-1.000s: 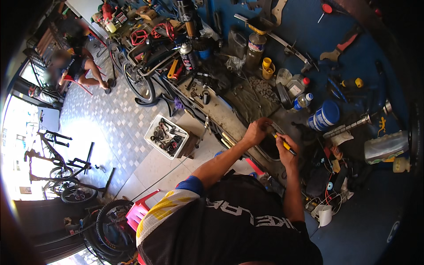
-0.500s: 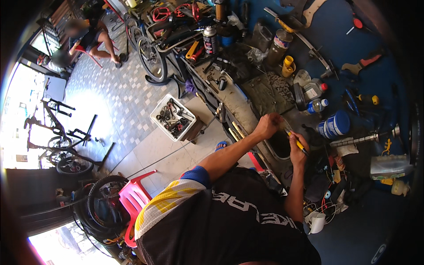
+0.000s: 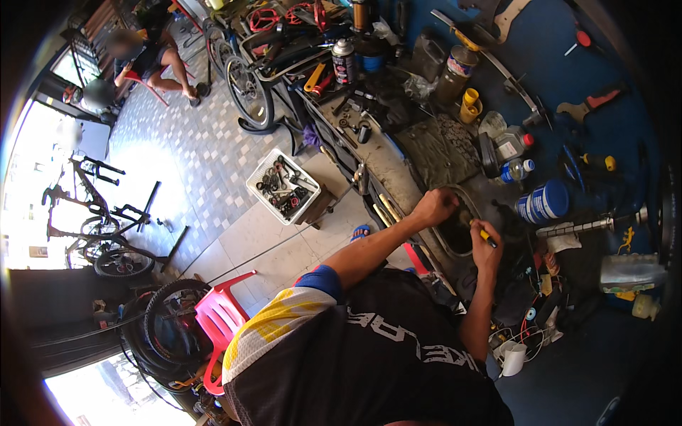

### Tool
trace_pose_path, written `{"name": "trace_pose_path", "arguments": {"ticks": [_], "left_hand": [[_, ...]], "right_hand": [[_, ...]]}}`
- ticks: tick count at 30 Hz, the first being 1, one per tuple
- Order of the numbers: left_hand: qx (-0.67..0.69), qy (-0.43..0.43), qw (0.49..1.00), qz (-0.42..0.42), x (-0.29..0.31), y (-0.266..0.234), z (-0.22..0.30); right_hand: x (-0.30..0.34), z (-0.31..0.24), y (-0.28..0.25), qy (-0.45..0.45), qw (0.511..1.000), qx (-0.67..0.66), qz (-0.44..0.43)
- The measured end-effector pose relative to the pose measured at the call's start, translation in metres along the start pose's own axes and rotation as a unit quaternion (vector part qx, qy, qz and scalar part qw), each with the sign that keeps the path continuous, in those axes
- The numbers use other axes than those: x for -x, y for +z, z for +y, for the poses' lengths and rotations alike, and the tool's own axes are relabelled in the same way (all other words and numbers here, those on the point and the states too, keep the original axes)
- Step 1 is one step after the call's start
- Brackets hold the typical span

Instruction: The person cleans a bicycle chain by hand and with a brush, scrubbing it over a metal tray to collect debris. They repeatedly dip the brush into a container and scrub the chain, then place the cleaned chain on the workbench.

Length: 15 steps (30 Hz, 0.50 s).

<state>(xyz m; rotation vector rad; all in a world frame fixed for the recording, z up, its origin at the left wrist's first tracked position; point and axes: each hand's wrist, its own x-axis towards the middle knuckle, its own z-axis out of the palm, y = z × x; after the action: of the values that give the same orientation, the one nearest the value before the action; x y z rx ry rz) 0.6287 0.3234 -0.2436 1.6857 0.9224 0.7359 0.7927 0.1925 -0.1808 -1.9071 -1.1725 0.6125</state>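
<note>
My right hand (image 3: 487,248) is closed around a yellow-and-black-handled tool (image 3: 486,236). The tool slants toward my left hand; its far end is dark and hard to make out, perhaps a brush. My left hand (image 3: 435,208) has its fingers curled together above the far left part of a metal-rimmed dark basin (image 3: 453,254). Whatever those fingers hold is too small and blurred to name. Both hands are over the basin, a short gap apart.
Beyond the hands, a dark cloth (image 3: 442,160) lies on the cluttered bench. Bottles (image 3: 513,145) and a blue tub (image 3: 543,201) stand to the right. On the left are a white bin (image 3: 268,211) of metal parts, a pink chair (image 3: 222,316) and bicycles. A person sits far left.
The view has shifted slightly. My left hand has moved a little away from the tool and down toward the basin. My right hand keeps its hold on the tool.
</note>
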Motion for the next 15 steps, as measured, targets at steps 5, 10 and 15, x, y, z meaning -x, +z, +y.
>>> {"name": "trace_pose_path", "arguments": {"ticks": [5, 10, 15], "left_hand": [[-0.011, -0.034, 0.999, 0.027, -0.004, 0.007, 0.014], [0.047, -0.103, 0.993, -0.033, -0.005, -0.001, 0.020], [0.025, -0.070, 0.997, -0.008, -0.001, 0.008, 0.011]], "right_hand": [[-0.001, -0.025, 0.006, -0.026, 0.995, -0.093, -0.004], [0.004, -0.039, -0.005, -0.014, 0.999, -0.031, 0.000], [0.002, -0.022, -0.003, -0.021, 0.999, -0.048, 0.001]]}}
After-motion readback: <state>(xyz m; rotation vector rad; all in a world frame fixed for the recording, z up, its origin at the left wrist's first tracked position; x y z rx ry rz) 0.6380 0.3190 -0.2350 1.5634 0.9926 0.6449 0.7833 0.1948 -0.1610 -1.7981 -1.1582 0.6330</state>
